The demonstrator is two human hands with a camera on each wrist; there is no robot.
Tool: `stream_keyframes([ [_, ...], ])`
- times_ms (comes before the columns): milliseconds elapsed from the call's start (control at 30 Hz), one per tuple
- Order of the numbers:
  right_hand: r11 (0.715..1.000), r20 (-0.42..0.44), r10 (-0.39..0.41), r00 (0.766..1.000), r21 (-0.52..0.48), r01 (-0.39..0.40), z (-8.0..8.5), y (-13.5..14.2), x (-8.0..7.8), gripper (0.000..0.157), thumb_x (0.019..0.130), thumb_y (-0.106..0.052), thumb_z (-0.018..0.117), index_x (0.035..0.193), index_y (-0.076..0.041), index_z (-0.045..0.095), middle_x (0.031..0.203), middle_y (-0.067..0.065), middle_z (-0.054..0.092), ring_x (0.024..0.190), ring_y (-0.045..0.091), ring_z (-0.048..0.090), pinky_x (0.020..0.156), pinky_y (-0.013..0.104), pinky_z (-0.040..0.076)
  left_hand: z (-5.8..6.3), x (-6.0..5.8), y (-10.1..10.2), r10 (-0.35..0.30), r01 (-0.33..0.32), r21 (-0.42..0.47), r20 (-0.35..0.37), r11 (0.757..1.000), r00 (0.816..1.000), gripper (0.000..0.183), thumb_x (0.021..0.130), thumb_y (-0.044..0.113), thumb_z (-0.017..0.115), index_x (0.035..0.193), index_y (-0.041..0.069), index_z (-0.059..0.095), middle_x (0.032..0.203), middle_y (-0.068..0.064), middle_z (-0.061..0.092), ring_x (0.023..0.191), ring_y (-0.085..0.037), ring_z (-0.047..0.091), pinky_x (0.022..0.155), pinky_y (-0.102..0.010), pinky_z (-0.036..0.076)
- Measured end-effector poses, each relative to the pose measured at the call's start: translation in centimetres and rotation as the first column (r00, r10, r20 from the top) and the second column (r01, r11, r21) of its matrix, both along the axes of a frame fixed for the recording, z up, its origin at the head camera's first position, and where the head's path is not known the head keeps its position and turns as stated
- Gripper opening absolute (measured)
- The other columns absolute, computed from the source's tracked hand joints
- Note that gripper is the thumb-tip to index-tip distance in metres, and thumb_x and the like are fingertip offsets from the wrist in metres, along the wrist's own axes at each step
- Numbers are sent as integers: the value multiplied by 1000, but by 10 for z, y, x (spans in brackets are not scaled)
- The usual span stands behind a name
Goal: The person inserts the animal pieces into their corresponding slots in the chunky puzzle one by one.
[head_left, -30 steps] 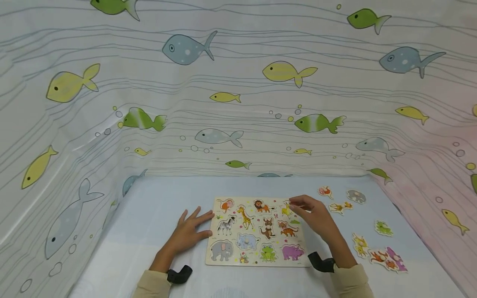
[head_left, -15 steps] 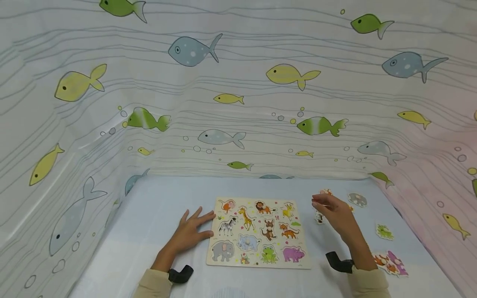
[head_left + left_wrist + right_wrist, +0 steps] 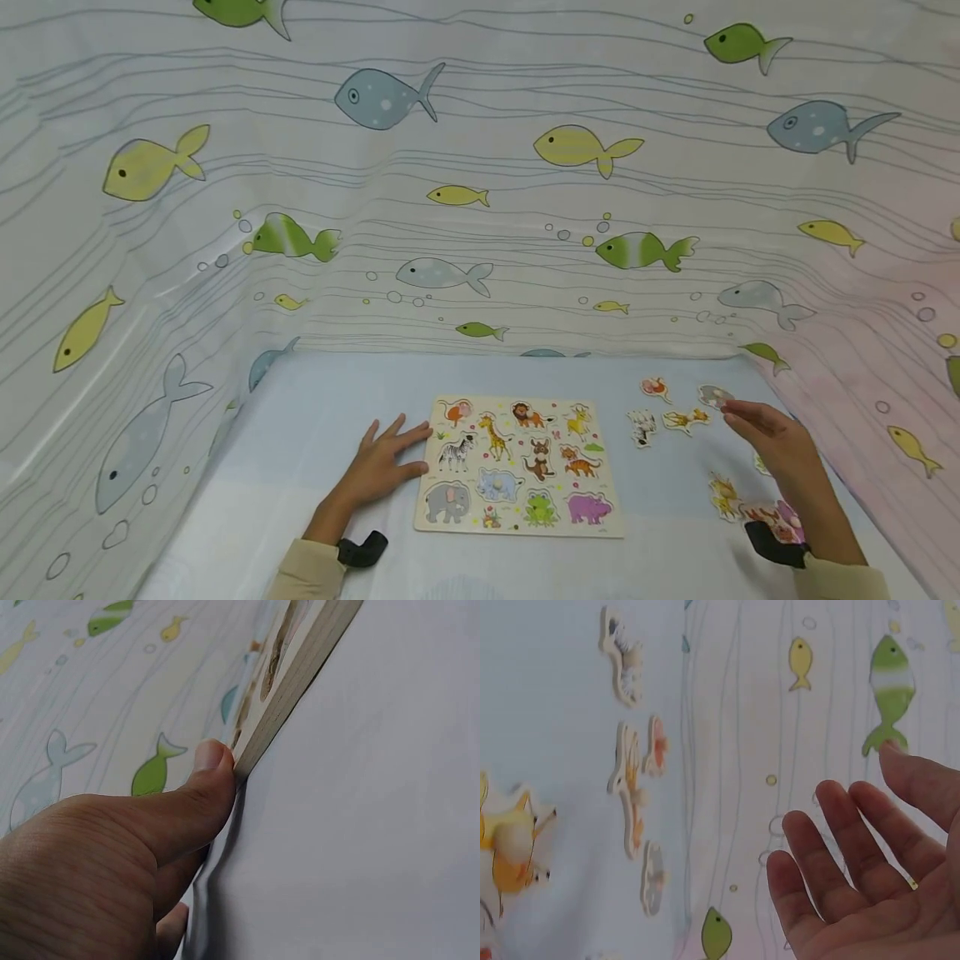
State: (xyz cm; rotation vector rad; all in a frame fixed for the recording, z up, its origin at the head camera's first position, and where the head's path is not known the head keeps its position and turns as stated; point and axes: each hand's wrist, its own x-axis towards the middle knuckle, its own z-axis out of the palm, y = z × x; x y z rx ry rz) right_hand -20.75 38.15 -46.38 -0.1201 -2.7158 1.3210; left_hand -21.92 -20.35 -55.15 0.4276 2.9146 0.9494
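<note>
A wooden animal puzzle board (image 3: 520,525) lies on the table in the head view. My left hand (image 3: 381,462) has its fingers spread, with fingertips and thumb at the board's left edge; in the left wrist view the thumb (image 3: 214,761) meets the board's side. Off to the right, my right hand (image 3: 776,442) has its fingertips at the edge of a grey elephant piece (image 3: 711,395). In the right wrist view that hand (image 3: 870,877) appears relaxed, palm showing, with nothing held. Nearby lie a giraffe piece (image 3: 684,419), a zebra piece (image 3: 642,427) and a monkey piece (image 3: 655,388).
Closer to the front right, a yellow horned-animal piece (image 3: 724,497) and a tiger piece (image 3: 759,512) lie beside a purple piece (image 3: 789,523). My right forearm partly hides them and a green piece (image 3: 761,463). A fish-patterned curtain (image 3: 517,275) surrounds the table's sides and back.
My right hand has moved rightward from the board's upper right corner, past the zebra and giraffe pieces, to the elephant piece. My left hand has stayed at the board's edge.
</note>
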Motion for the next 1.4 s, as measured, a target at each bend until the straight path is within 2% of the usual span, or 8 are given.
stream_keyframes([
  [133, 997, 40, -67, 997, -27, 68, -4, 23, 3, 58, 98, -49, 60, 139, -8, 56, 104, -37, 55, 95, -19, 52, 71, 4, 46, 0, 1, -1, 0, 0, 0, -4, 1000, 1000, 64, 84, 43, 76, 143, 26, 57, 151, 5, 51, 153, -34, 26, 126, -58, -2],
  [233, 991, 74, -125, 989, -33, 127, -10, 35, 4, 60, 98, -51, 58, 141, -10, 56, 103, -37, 54, 96, -17, 49, 84, 13, 50, -1, 0, -2, -1, 1, -3, -6, 1000, 1000, 64, 84, 44, 76, 143, 27, 56, 151, 5, 51, 153, -34, 26, 126, -58, -3],
  [300, 985, 102, -156, 982, -55, 162, -16, 43, 5, 61, 98, -53, 57, 142, -10, 55, 101, -37, 53, 95, -16, 47, 105, 32, 50, -2, -1, -2, -4, 4, -6, -10, 1000, 1000, 64, 84, 45, 75, 143, 27, 56, 151, 5, 51, 153, -34, 26, 126, -59, -2],
  [467, 967, 137, -160, 978, -179, 183, -36, 60, 6, 64, 97, -52, 59, 145, -10, 52, 99, -40, 55, 95, -19, 48, 121, 65, 23, -1, 1, -4, -3, 3, -6, -23, 1000, 1000, 64, 84, 44, 76, 142, 25, 57, 150, 3, 53, 152, -36, 27, 125, -60, -1],
  [633, 948, 162, -172, 972, -242, 208, -55, 80, -2, 63, 96, -54, 59, 147, -18, 51, 107, -37, 55, 107, -13, 47, 123, 65, 12, 1, 2, -6, 7, -7, -6, -24, 1000, 1000, 63, 85, 43, 76, 142, 25, 58, 150, 3, 53, 151, -37, 28, 125, -60, -1],
  [833, 954, 255, -207, 945, -161, 253, -67, 101, -6, 70, 96, -62, 53, 152, -22, 43, 145, -18, 52, 152, 32, 26, 121, 64, 21, 1, 1, -3, 6, -6, 4, 5, 1000, 1000, 64, 84, 43, 76, 143, 26, 57, 151, 4, 51, 152, -35, 26, 126, -58, -3],
  [1033, 961, 340, -211, 917, -100, 258, -71, 114, -2, 77, 92, -71, 51, 153, -25, 43, 166, 13, 24, 152, 46, 9, 117, 72, 15, -2, -2, 0, -16, 16, 3, -17, 1000, 1000, 64, 84, 45, 75, 142, 26, 57, 151, 4, 52, 152, -36, 27, 125, -60, -2],
  [1400, 991, 321, -103, 941, -50, 125, -84, 115, 2, 79, 93, -65, 56, 151, -12, 44, 162, 22, 24, 149, 51, 11, 114, 75, 16, -4, -3, -3, -12, 12, -4, -28, 1000, 1000, 65, 83, 46, 76, 142, 26, 58, 150, 2, 53, 151, -39, 27, 124, -62, -2],
])
